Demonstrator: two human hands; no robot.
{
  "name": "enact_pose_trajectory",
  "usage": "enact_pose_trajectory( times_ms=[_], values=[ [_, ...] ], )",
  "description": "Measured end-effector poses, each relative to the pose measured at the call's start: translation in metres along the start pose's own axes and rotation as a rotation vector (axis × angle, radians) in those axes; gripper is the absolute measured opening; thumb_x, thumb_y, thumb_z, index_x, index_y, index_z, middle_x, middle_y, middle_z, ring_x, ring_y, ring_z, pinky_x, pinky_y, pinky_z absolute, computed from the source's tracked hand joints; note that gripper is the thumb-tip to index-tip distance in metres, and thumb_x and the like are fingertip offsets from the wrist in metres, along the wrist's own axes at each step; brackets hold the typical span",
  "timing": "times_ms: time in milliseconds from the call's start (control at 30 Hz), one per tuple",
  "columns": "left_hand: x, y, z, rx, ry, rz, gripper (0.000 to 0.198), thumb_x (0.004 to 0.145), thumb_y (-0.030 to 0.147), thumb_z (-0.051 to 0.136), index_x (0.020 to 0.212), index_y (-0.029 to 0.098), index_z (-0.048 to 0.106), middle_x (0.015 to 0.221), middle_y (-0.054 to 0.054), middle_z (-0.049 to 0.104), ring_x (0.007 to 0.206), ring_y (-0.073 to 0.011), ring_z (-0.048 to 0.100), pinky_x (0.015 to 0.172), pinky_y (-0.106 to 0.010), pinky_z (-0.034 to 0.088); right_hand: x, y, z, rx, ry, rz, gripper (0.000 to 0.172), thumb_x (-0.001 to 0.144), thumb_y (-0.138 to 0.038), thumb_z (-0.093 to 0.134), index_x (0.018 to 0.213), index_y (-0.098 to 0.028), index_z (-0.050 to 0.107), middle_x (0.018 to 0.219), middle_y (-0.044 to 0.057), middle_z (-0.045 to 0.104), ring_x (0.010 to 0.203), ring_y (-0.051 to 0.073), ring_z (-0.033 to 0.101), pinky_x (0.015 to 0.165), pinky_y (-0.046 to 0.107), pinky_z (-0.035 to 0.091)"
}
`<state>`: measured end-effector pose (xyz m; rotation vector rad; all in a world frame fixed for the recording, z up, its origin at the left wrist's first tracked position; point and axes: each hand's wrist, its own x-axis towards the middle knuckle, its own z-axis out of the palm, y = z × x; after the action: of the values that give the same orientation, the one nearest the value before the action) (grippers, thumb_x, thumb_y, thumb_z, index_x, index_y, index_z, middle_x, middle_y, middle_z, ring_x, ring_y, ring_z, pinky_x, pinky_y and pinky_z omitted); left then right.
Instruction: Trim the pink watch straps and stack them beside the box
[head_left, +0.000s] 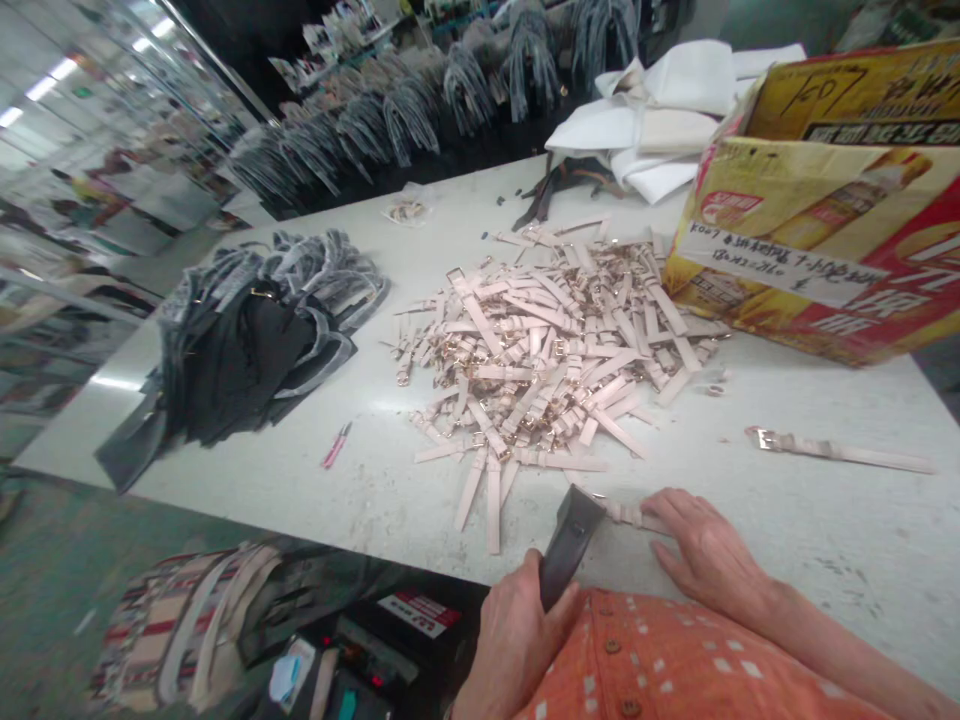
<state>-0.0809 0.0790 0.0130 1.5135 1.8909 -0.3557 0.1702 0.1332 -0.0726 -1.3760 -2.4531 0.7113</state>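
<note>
Fingers of the left hand [517,612] gripped a dark grey, leather-like strip [568,545]; those of the right hand [703,545] lay over a slim, pale-pink buckled strap [628,514] at its ten o'clock, whether pinching I couldn't tell. On the white surface [397,490], a loose pale-pink strap pile [540,350] lay at eleven o'clock; a stray brush might have snagged its buckles.

a smooth dark grey piece [574,545] slants upward at the lower centre of the frame; right of it, a pale pink strap [628,514] lies partly covered, buckle end leftward.
</note>
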Motion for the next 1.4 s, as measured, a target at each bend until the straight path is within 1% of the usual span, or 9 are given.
enact_pose_trajectory(
  times_ms=[67,167,233,367,500,600,967,1267,1400],
  values=[
    [0.003,0.002,0.002,0.024,-0.017,0.001,0.035,0.085,0.053,0.042,0.098,0.021,0.051,0.085,-0.005,0.069,0.084,-0.0211,0.066,0.066,-0.025,0.040,0.004,-0.002,0.005,0.044,0.042,-0.020,0.026,0.081,-0.021,0.055,0.107,-0.020,0.055,0.100,0.009,0.059,0.092,0.024,0.053,0.078,0.037,0.042],
    [0.006,0.003,0.005,0.051,-0.028,0.004,0.036,0.085,0.053,0.043,0.099,0.021,0.050,0.088,-0.005,0.069,0.086,-0.0211,0.066,0.066,-0.025,0.041,0.009,-0.001,0.015,0.111,0.114,-0.052,0.016,0.087,-0.025,0.051,0.101,-0.020,0.058,0.095,0.009,0.060,0.091,0.023,0.055,0.078,0.037,0.044],
    [0.008,0.002,0.007,0.062,-0.038,0.013,0.036,0.085,0.053,0.042,0.100,0.021,0.050,0.088,-0.005,0.070,0.086,-0.0210,0.066,0.065,-0.025,0.041,0.011,0.001,0.020,0.151,0.158,-0.071,0.014,0.089,-0.026,0.049,0.097,-0.020,0.059,0.092,0.009,0.061,0.088,0.022,0.056,0.077,0.037,0.045],
    [0.013,0.007,0.006,0.078,-0.043,0.033,0.038,0.086,0.052,0.041,0.102,0.019,0.051,0.086,-0.006,0.069,0.085,-0.0223,0.066,0.063,-0.026,0.040,0.013,0.004,0.025,0.184,0.221,-0.099,0.014,0.088,-0.025,0.051,0.095,-0.019,0.061,0.089,0.009,0.062,0.085,0.022,0.057,0.075,0.037,0.047],
    [0.021,0.018,0.002,0.030,0.014,0.062,0.036,0.086,0.051,0.040,0.099,0.019,0.052,0.084,-0.006,0.069,0.081,-0.0217,0.066,0.062,-0.026,0.039,0.013,0.005,0.028,0.179,0.262,-0.118,0.014,0.086,-0.023,0.053,0.095,-0.019,0.062,0.089,0.009,0.062,0.084,0.022,0.058,0.074,0.037,0.047],
    [0.025,0.022,0.001,0.014,0.048,0.069,0.037,0.086,0.052,0.040,0.100,0.020,0.053,0.084,-0.005,0.068,0.081,-0.0211,0.065,0.061,-0.026,0.038,0.012,0.006,0.029,0.177,0.265,-0.120,0.016,0.085,-0.022,0.052,0.097,-0.019,0.061,0.088,0.009,0.061,0.082,0.022,0.057,0.073,0.037,0.047],
    [0.023,0.015,0.004,0.013,0.015,0.044,0.034,0.085,0.050,0.042,0.095,0.020,0.052,0.080,-0.005,0.068,0.077,-0.0201,0.066,0.059,-0.025,0.037,0.000,0.009,0.031,0.140,0.281,-0.092,0.020,0.079,-0.015,0.055,0.098,-0.017,0.059,0.091,0.009,0.059,0.086,0.023,0.054,0.075,0.039,0.046],
    [0.002,-0.003,0.001,0.041,-0.047,0.073,0.032,0.086,0.052,0.042,0.093,0.022,0.050,0.082,-0.004,0.069,0.080,-0.0198,0.067,0.059,-0.024,0.038,0.004,0.010,0.031,0.152,0.286,-0.080,0.018,0.078,-0.016,0.056,0.095,-0.018,0.062,0.086,0.007,0.060,0.081,0.022,0.056,0.072,0.037,0.046],
    [-0.003,-0.008,-0.006,0.076,-0.049,0.103,0.025,0.086,0.046,0.045,0.093,0.023,0.050,0.083,-0.001,0.069,0.082,-0.0196,0.067,0.060,-0.023,0.038,0.005,0.010,0.027,0.141,0.260,-0.084,0.017,0.078,-0.016,0.056,0.094,-0.018,0.063,0.086,0.008,0.061,0.082,0.022,0.056,0.072,0.037,0.046]
  ],
)
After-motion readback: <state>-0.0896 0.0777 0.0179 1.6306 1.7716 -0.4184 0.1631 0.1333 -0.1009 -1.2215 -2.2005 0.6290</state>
